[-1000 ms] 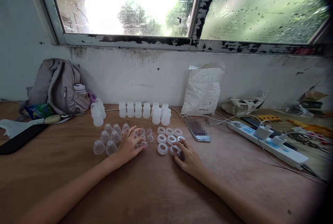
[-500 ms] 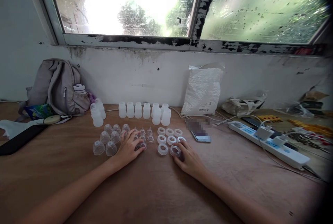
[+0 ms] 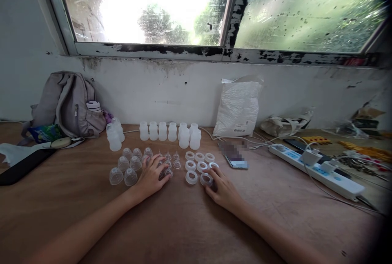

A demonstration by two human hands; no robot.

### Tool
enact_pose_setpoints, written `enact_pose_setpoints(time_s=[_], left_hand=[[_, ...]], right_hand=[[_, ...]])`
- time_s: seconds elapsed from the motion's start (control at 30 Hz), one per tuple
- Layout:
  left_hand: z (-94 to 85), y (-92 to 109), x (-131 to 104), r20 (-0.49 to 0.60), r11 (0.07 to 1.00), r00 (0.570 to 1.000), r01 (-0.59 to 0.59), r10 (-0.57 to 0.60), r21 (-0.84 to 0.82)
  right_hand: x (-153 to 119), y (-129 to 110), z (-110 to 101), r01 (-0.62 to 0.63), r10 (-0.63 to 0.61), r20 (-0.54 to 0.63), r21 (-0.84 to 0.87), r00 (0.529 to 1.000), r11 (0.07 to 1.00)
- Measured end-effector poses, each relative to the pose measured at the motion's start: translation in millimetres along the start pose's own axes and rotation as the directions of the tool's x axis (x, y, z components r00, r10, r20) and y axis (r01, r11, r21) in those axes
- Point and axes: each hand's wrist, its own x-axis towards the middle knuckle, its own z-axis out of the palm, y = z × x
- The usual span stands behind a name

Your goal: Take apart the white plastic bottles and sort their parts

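Note:
Several clear bottle teats (image 3: 177, 164) stand in rows on the wooden table. My left hand (image 3: 151, 174) lies over their left part, fingers curved and spread, thumb and forefinger about the nearest teat (image 3: 168, 173); some teats are hidden under it. To the right, whitish bottle rings (image 3: 191, 177) lie flat in rows. My right hand (image 3: 223, 186) has its thumb and fingers around the nearest right ring (image 3: 206, 179), which rests on the table. Left of my left hand stand several clear domed caps (image 3: 116, 176). Small frosted bottles (image 3: 163, 131) stand upright behind.
More bottles (image 3: 114, 139) stand at back left by a grey backpack (image 3: 65, 100). A white plastic bag (image 3: 239, 106) leans on the wall. A phone (image 3: 235, 161) and a power strip (image 3: 318, 172) with cables lie right. A black flat object (image 3: 26, 166) lies left.
The view has shifted very slightly. Both hands keep the same places at the teats and rings, and no object has visibly moved on the table.

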Motion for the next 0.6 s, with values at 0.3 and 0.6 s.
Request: enact_pose_setpoints(time_s=[0.3, 0.6], left_hand=[[-32.6, -6, 17, -0.162, 0.999, 0.986, -0.047, 0.046, -0.003], [-101.6, -138, 40, -0.52, 0.91, 0.772, 0.414, -0.365, -0.024]], right_hand=[[1, -1, -2, -0.004, 0.003, 0.015, 0.048, 1.0, 0.999], [2, 0, -3, 0.004, 0.002, -0.076, 0.081, 0.997, 0.997]])
